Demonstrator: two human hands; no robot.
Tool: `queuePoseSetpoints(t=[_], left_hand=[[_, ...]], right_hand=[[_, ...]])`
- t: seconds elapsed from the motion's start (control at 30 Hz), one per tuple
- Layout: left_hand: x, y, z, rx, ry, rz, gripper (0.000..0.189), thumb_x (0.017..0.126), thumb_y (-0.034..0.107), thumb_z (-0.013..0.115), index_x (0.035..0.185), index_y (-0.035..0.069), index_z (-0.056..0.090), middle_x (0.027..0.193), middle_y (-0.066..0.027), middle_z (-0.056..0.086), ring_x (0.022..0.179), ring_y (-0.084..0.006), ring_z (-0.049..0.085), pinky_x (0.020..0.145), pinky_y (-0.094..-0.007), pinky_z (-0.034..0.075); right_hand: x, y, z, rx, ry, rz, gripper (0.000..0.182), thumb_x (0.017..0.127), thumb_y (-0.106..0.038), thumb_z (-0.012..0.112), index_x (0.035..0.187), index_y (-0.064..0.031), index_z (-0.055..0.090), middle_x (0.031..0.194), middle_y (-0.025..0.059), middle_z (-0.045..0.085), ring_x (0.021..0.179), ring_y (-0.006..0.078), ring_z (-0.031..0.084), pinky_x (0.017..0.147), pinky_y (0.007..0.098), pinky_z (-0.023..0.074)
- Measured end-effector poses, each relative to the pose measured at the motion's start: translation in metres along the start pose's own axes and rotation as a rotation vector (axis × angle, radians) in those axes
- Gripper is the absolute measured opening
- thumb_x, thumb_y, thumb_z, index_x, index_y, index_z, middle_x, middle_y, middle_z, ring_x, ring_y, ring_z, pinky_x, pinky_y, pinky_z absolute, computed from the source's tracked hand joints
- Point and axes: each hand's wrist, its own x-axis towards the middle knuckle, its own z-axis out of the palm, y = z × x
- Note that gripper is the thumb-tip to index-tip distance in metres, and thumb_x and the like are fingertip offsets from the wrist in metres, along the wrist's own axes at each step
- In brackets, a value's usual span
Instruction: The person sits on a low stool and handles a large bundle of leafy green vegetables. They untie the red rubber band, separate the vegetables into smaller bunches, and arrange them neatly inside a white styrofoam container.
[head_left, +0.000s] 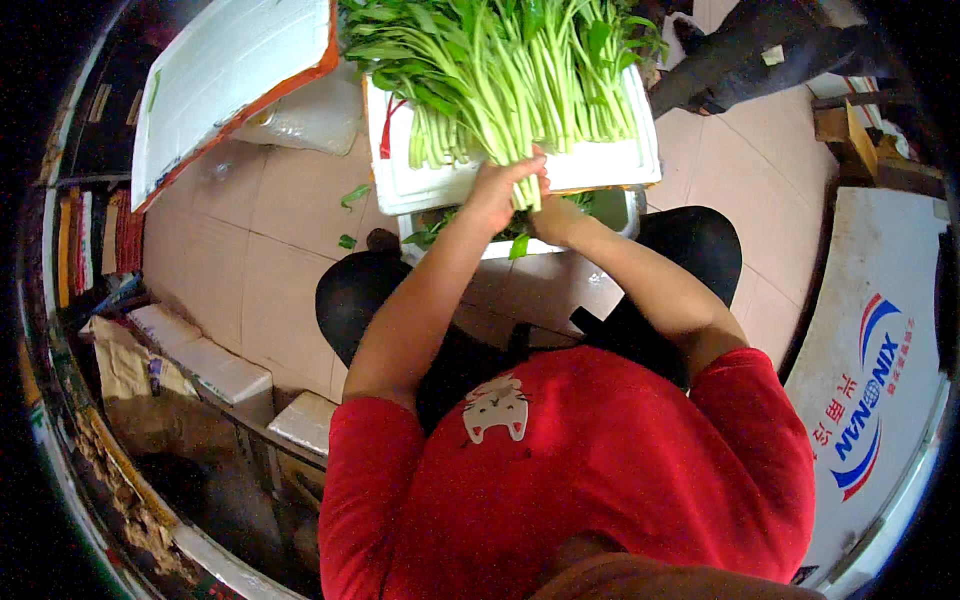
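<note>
My left hand is closed around a bunch of long-stemmed leafy greens, just above the cut stem ends. My right hand is just below and to the right, by those ends; its fingers are mostly hidden. More of the greens lie in a row on a white foam lid, stems towards me. A red tie lies at the lid's left side. Between my knees, partly under the lid, a white foam box contains loose leaves.
Another foam lid with an orange-red edge stands at the left, near a clear plastic bag. Stray leaves lie on the tiled floor. A white cabinet bearing writing stands at my right. Dark-trousered legs are at the upper right.
</note>
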Motion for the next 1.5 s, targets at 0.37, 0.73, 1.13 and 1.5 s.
queuePoseSetpoints(t=[0.37, 0.73, 1.13, 1.5], left_hand=[[0.012, 0.003, 0.017, -0.056, 0.043, 0.052, 0.023, 0.072, 0.004, 0.060, 0.093, 0.001, 0.051, 0.080, -0.0088, 0.053, 0.068, -0.0189, 0.055, 0.059, -0.0293, 0.048], [0.018, -0.014, 0.015, -0.113, 0.107, 0.044, 0.023, 0.073, 0.002, 0.059, 0.093, 0.001, 0.049, 0.082, -0.0113, 0.053, 0.070, -0.0208, 0.055, 0.061, -0.0319, 0.048], [-0.003, 0.018, 0.029, 0.023, -0.101, 0.175, 0.026, 0.077, 0.005, 0.055, 0.102, 0.001, 0.047, 0.081, -0.0120, 0.056, 0.072, -0.0230, 0.058, 0.067, -0.0359, 0.050], [0.000, 0.014, 0.011, -0.043, -0.064, 0.146, 0.027, 0.078, 0.007, 0.055, 0.103, 0.001, 0.046, 0.078, -0.0085, 0.054, 0.069, -0.0193, 0.055, 0.062, -0.0330, 0.047]], right_hand=[[0.011, -0.008, 0.008, 0.247, 0.662, 0.008, 0.024, 0.069, -0.007, 0.051, 0.092, -0.0052, 0.049, 0.080, 0.0196, 0.057, 0.072, 0.0356, 0.056, 0.061, 0.0427, 0.0466], [0.049, 0.022, 0.055, 0.172, 0.710, 0.019, 0.041, 0.084, -0.024, 0.032, 0.122, -0.0077, 0.035, 0.115, 0.0213, 0.044, 0.106, 0.0376, 0.041, 0.092, 0.0465, 0.0281], [0.044, 0.032, 0.037, 0.159, -0.211, -0.077, 0.040, 0.075, -0.029, 0.050, 0.108, -0.0061, 0.050, 0.107, 0.0161, 0.051, 0.101, 0.0309, 0.046, 0.084, 0.0426, 0.0363], [0.045, 0.064, 0.072, 0.391, 0.093, 0.131, 0.030, 0.072, -0.025, 0.056, 0.094, -0.0047, 0.060, 0.091, 0.0141, 0.060, 0.083, 0.0302, 0.058, 0.069, 0.0396, 0.0467]])
